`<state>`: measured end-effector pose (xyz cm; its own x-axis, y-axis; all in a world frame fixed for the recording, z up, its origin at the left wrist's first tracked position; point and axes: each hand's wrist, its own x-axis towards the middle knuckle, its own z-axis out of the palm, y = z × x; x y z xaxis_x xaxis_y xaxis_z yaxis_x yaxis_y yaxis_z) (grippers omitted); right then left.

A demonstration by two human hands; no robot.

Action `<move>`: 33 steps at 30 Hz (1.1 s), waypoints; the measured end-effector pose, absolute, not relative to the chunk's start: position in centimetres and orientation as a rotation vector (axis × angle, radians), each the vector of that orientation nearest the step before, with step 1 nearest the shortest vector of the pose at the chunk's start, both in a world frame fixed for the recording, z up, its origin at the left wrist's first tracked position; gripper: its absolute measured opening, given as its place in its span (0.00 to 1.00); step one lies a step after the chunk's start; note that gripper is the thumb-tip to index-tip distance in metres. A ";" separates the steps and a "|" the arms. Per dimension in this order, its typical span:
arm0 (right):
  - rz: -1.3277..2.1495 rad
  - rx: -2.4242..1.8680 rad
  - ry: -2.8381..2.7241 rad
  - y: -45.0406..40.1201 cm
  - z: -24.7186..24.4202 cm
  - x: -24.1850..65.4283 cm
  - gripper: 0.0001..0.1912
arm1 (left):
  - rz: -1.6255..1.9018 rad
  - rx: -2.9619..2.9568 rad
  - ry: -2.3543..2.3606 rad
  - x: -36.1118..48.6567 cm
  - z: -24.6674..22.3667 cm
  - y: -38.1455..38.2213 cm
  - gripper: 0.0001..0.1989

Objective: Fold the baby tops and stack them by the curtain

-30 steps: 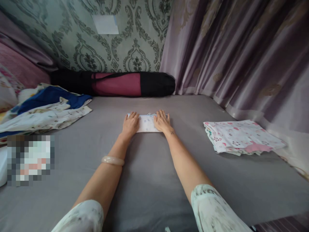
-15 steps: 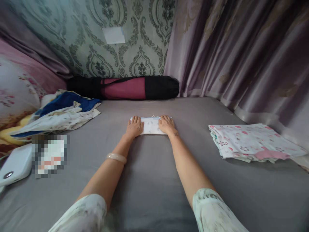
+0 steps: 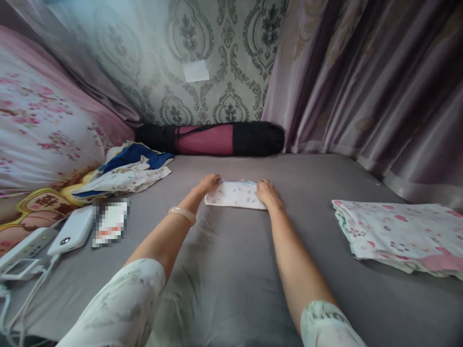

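Observation:
A small folded white cloth (image 3: 237, 194) with a faint print lies flat on the grey bed sheet (image 3: 235, 250), its long side across my view. At its far left corner my left hand (image 3: 211, 183) has its fingers curled in and pinches the edge. My right hand (image 3: 266, 192) covers the right end, with the fingers bent over the far right corner; the fingertips are partly hidden. A pale bangle (image 3: 183, 214) sits on my left wrist.
Folded pink-and-white printed cloth (image 3: 401, 233) lies to the right. On the left are a rumpled blue-and-white garment (image 3: 133, 166), a white power bank (image 3: 70, 231), a power strip (image 3: 29, 248) and cables. A black-and-maroon long bag (image 3: 206, 140) rests along the wall.
My left hand has gone from lying flat on the cloth to pinching its far left corner. My right hand's fingers have curled at the far right corner. The view has turned left.

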<state>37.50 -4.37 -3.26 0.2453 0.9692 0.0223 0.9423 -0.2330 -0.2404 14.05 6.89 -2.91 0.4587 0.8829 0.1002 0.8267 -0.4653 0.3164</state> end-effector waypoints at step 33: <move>0.574 -1.741 -1.563 -5.5 2.5 40.5 0.12 | 0.456 2.057 1.010 10.2 3.8 5.4 0.22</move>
<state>40.46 -5.50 2.46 0.1668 0.9769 0.1335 0.6581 -0.0095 -0.7529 10.18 5.37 3.77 0.6193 0.7848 -0.0211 0.5037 -0.3766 0.7775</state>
